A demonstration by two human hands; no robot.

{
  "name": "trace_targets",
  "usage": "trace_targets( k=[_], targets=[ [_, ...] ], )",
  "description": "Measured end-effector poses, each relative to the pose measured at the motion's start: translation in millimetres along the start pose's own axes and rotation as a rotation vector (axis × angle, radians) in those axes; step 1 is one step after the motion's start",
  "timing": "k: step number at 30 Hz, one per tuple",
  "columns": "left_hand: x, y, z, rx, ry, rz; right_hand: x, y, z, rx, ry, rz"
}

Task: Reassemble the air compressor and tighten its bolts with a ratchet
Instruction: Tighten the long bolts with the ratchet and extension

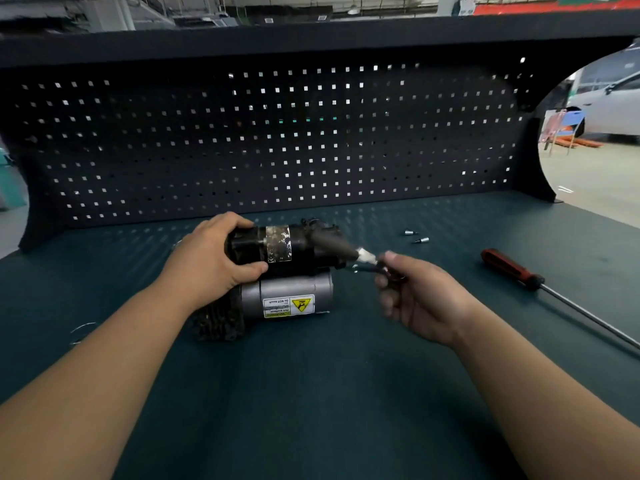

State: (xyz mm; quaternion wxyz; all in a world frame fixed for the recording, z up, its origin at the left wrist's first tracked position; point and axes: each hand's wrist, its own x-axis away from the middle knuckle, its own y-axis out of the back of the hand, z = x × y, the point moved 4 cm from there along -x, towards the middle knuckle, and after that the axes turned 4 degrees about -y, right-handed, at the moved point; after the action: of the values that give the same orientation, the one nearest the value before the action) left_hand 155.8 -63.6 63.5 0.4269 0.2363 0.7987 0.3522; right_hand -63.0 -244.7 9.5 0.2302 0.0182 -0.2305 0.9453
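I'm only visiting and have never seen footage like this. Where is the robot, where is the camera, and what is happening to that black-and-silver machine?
There is no robot here. A person wears a single camera on the head, looking down at both hands. The left hand grips the black end of the air compressor, which lies on a green mat. The right hand holds a small tool, blurred but probably the ratchet, at the compressor's right end. Two small silver bits and a red-handled screwdriver lie to the right. A pegboard stands behind.

Single head view looks forward and down, close above left grip (211,259) and right grip (420,301), facing the pegboard (277,143) beyond.
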Motion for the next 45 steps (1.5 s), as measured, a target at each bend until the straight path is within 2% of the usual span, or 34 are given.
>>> trace_targets(
  k=[3,5,8,10,12,14,15,17,20,22,24,27,30,36,45],
  targets=[
    [0,0,-1,0.002,-0.002,-0.003,7,-11,-1,0.854,0.205,-0.028],
    [0,1,0,0.000,-0.003,-0.008,8,-17,-6,1.277,0.274,-0.046],
    [1,0,0,0.000,-0.006,-0.017,5,-19,-15,1.678,0.329,-0.084],
    [2,-1,0,0.000,-0.006,-0.017,4,-18,-15,1.918,0.346,-0.189],
    [1,0,-1,0.007,-0.007,-0.011,2,-13,-8,2.019,0.374,-0.329],
    [1,0,-1,0.013,-0.003,0.001,4,-8,7,1.932,0.467,-0.456],
    [1,0,-1,0.016,-0.002,0.004,6,-2,15,1.811,0.489,-0.495],
    [1,1,-2,0.022,-0.002,0.009,9,10,26,1.420,0.436,-0.462],
    [-1,4,-3,0.018,-0.007,0.048,8,18,39,0.692,0.395,-0.320],
    [-4,7,-5,0.017,0.000,0.099,2,19,47,0.394,0.346,-0.307],
    [-9,10,-11,0.003,0.011,0.134,-2,17,56,0.311,0.289,-0.288],
    [-14,6,-20,-0.073,0.018,0.138,-5,15,68,0.203,0.223,-0.098],
    [-11,2,-21,-0.072,0.007,0.049,-15,6,74,0.081,0.203,0.025],
    [-3,0,-20,0.020,-0.132,-0.024,-62,-29,37,0.056,0.104,0.061],
    [1,-2,-14,0.097,-0.123,-0.121,-72,-24,32,0.017,0.138,0.108]
  ],
)
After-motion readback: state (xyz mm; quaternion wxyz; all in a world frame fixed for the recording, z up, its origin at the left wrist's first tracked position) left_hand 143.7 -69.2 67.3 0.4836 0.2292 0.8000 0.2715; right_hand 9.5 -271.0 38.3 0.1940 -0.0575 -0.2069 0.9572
